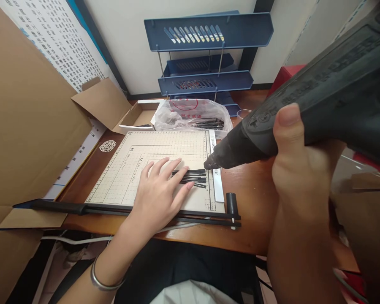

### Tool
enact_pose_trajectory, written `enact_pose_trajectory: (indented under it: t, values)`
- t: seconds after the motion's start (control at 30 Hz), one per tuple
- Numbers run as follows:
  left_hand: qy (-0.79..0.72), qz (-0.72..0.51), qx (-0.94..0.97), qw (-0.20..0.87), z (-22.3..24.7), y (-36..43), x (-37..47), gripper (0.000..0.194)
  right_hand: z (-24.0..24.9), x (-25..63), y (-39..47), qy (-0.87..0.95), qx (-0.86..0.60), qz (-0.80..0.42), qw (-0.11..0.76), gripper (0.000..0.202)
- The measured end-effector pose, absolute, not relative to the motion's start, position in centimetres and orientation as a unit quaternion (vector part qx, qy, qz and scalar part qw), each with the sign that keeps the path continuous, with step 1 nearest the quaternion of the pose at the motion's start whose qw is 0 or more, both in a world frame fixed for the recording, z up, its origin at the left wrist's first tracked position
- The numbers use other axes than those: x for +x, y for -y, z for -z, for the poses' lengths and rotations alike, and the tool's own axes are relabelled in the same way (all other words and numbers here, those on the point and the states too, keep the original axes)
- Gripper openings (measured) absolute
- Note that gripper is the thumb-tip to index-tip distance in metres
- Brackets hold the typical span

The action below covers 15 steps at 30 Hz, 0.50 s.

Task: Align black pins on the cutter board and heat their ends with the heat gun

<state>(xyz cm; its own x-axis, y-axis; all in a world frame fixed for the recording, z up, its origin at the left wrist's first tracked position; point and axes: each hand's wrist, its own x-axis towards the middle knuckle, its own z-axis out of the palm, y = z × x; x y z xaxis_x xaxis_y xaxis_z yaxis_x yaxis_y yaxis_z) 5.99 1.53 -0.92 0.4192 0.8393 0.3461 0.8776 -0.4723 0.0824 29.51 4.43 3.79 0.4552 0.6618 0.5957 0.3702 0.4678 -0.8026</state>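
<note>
My left hand (158,190) lies flat with spread fingers over a row of thin black strips (196,173), pressing them on the gridded board of a paper cutter (114,169). The strips lie side by side, their right ends lined up near the ruler edge; their left ends are hidden under my fingers. My right hand (304,156) is wrapped round a large black glue gun (272,122), thumb on its side. The gun slants down to the left, and its nozzle tip is at the strips' right ends; whether it touches them I cannot tell.
Behind the cutter are a plastic bag (193,114) of black strips, an open cardboard box (139,114) and a blue tiered rack (205,33). Rubber bands (107,146) lie at the left. The cutter's black handle (57,207) runs along the front. Cardboard (28,105) stands at the left.
</note>
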Motion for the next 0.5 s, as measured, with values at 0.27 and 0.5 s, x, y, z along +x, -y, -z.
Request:
enact_pose_trajectory:
  t: [0.27,0.5]
  values:
    - [0.519,0.126,-0.844,0.053,1.24,-1.5,5.87,0.049,-4.25,28.76,-4.38,0.467,-0.556,-0.065,0.685,0.058]
    - [0.512,0.138,-0.847,0.049,1.25,-0.68,5.6,0.045,-4.17,29.03,-4.19,0.48,-0.53,-0.059,0.696,0.048]
